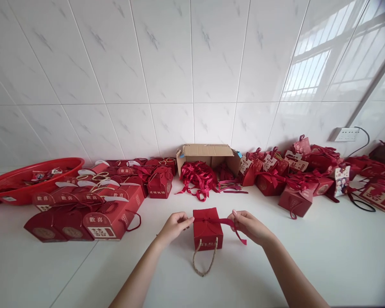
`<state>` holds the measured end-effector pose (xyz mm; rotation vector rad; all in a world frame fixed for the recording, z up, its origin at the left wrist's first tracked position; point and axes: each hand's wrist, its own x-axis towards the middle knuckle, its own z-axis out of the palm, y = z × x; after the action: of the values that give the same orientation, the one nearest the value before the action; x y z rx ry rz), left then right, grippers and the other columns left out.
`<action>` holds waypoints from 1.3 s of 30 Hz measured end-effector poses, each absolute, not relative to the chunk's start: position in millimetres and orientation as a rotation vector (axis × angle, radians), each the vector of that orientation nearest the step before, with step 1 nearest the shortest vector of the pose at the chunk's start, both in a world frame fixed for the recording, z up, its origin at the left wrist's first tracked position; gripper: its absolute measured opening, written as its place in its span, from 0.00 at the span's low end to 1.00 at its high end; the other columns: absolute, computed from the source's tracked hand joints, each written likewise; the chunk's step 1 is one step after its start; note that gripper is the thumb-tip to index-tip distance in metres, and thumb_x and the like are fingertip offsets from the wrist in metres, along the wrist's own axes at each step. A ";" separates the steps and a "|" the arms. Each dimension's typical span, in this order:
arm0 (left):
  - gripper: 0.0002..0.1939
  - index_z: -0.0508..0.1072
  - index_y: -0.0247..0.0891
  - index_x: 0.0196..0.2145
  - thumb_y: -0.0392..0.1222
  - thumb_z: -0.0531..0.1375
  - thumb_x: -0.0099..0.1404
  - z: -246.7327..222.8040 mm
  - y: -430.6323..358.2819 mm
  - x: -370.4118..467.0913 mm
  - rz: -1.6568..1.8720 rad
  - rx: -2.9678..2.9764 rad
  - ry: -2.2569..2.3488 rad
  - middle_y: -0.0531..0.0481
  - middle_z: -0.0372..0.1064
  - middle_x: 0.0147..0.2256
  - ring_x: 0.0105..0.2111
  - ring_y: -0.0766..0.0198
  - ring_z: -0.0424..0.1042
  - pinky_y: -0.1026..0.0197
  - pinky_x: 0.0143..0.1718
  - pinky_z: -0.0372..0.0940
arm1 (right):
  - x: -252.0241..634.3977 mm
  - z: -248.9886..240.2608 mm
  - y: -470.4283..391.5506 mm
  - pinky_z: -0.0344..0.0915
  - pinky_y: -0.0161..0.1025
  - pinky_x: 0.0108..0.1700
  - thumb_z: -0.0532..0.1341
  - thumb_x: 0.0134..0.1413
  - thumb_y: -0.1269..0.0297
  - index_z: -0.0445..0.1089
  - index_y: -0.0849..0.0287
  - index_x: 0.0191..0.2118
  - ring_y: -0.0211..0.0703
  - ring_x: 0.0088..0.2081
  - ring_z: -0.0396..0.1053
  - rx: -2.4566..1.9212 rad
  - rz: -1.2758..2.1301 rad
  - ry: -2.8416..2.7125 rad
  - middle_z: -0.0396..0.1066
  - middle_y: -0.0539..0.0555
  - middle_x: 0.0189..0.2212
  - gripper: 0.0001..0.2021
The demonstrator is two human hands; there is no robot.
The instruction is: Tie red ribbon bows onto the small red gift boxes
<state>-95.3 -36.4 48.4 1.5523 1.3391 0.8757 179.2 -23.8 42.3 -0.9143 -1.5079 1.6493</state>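
A small red gift box (208, 233) stands on the white table in front of me, its twisted rope handle (202, 273) hanging toward me. Across its top runs a red ribbon (226, 221), crossed near the middle of the lid. My right hand (250, 226) is closed in a pinch on the ribbon's right part, just off the box, with the loose tail dangling below the fingers. At the box's left edge, my left hand (177, 225) is closed, thumb and finger pinching the ribbon's other end, mostly hidden by the fingertips.
Behind the box, an opened cardboard box (208, 150) holds a heap of red ribbons (197, 176). Rows of red gift boxes (105, 220) stand at left beside a red plastic basin (16, 197). Ribboned boxes (297, 199) crowd the right, near a wall socket (345, 134).
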 end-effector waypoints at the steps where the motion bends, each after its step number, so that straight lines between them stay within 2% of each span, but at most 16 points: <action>1: 0.18 0.61 0.38 0.20 0.54 0.59 0.55 50.1 -36.5 -96.1 0.894 1.568 1.371 0.56 0.59 0.21 0.25 0.66 0.61 0.63 0.29 0.56 | 179.8 47.8 -26.3 0.57 0.37 0.34 0.56 0.53 0.45 0.68 0.62 0.25 0.36 0.27 0.58 -0.865 1.657 -1.499 0.61 0.50 0.22 0.22; 4: 0.14 0.63 0.39 0.26 0.52 0.59 0.54 57.0 -39.3 -93.8 1.008 1.597 1.504 0.51 0.65 0.30 0.36 0.58 0.67 0.59 0.38 0.59 | 175.1 65.7 -32.8 0.58 0.38 0.38 0.59 0.54 0.52 0.73 0.62 0.31 0.37 0.30 0.61 -0.711 1.705 -1.460 0.67 0.52 0.27 0.16; 7: 0.12 0.63 0.42 0.32 0.49 0.60 0.54 64.2 -45.0 -78.9 1.125 1.717 1.535 0.50 0.64 0.39 0.45 0.55 0.64 0.54 0.48 0.57 | 163.0 78.9 -36.4 0.59 0.40 0.44 0.59 0.54 0.55 0.74 0.61 0.36 0.40 0.35 0.67 -0.633 1.783 -1.387 0.71 0.55 0.31 0.14; 10: 0.14 0.62 0.43 0.36 0.46 0.62 0.54 68.0 -47.4 -53.3 1.181 1.952 1.432 0.49 0.63 0.39 0.43 0.56 0.64 0.53 0.46 0.59 | 152.2 83.3 -38.2 0.60 0.41 0.47 0.62 0.52 0.55 0.74 0.61 0.40 0.42 0.37 0.69 -0.652 1.815 -1.304 0.73 0.56 0.33 0.15; 15: 0.15 0.61 0.41 0.39 0.38 0.60 0.54 64.7 -34.4 -24.1 1.468 2.056 1.378 0.46 0.62 0.41 0.45 0.55 0.64 0.51 0.47 0.59 | 151.9 78.8 -47.0 0.63 0.41 0.41 0.65 0.47 0.54 0.71 0.62 0.41 0.40 0.32 0.69 -0.754 1.741 -1.310 0.73 0.56 0.31 0.18; 18: 0.17 0.59 0.41 0.42 0.33 0.57 0.54 60.7 -26.6 -25.1 1.519 1.976 1.430 0.46 0.62 0.42 0.46 0.56 0.64 0.52 0.46 0.60 | 159.1 74.2 -54.4 0.63 0.41 0.39 0.63 0.48 0.52 0.70 0.62 0.40 0.40 0.30 0.69 -0.885 1.628 -1.403 0.74 0.55 0.28 0.19; 24: 0.16 0.59 0.41 0.41 0.36 0.58 0.55 63.5 -25.8 -32.0 1.491 1.926 1.472 0.47 0.62 0.43 0.46 0.57 0.64 0.53 0.46 0.60 | 155.1 64.1 -50.6 0.60 0.36 0.29 0.60 0.49 0.49 0.70 0.60 0.40 0.39 0.25 0.65 -1.155 1.280 -1.562 0.70 0.51 0.22 0.20; 29: 0.17 0.59 0.42 0.41 0.37 0.60 0.55 72.8 -26.4 -29.8 1.492 1.975 1.465 0.47 0.63 0.42 0.46 0.57 0.65 0.53 0.47 0.59 | 130.6 58.3 -36.9 0.59 0.36 0.31 0.59 0.51 0.53 0.70 0.60 0.47 0.38 0.24 0.62 -1.123 1.049 -1.683 0.64 0.47 0.19 0.20; 35: 0.16 0.60 0.42 0.41 0.37 0.59 0.56 79.7 -27.8 -32.8 1.498 2.052 1.488 0.47 0.64 0.42 0.45 0.57 0.65 0.52 0.49 0.58 | 113.8 52.8 -32.9 0.56 0.34 0.26 0.56 0.53 0.54 0.74 0.60 0.33 0.36 0.22 0.58 -1.077 1.016 -1.691 0.64 0.49 0.19 0.15; 37: 0.17 0.61 0.42 0.41 0.36 0.60 0.54 82.7 -29.6 -38.9 1.430 2.078 1.455 0.47 0.65 0.43 0.46 0.56 0.64 0.52 0.49 0.58 | 112.8 49.4 -32.8 0.58 0.35 0.28 0.55 0.54 0.55 0.73 0.59 0.31 0.39 0.24 0.61 -1.094 0.979 -1.660 0.66 0.50 0.21 0.15; 39: 0.19 0.62 0.43 0.43 0.37 0.61 0.53 83.7 -31.9 -48.4 1.296 2.113 1.369 0.47 0.64 0.45 0.49 0.55 0.63 0.51 0.51 0.56 | 112.5 45.6 -32.6 0.61 0.36 0.33 0.54 0.54 0.56 0.72 0.58 0.31 0.42 0.29 0.64 -1.105 0.919 -1.623 0.69 0.53 0.27 0.13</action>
<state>-48.4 -31.9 83.7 2.1126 1.3691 1.2962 112.5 -32.6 45.6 -1.1048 -1.6230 0.9191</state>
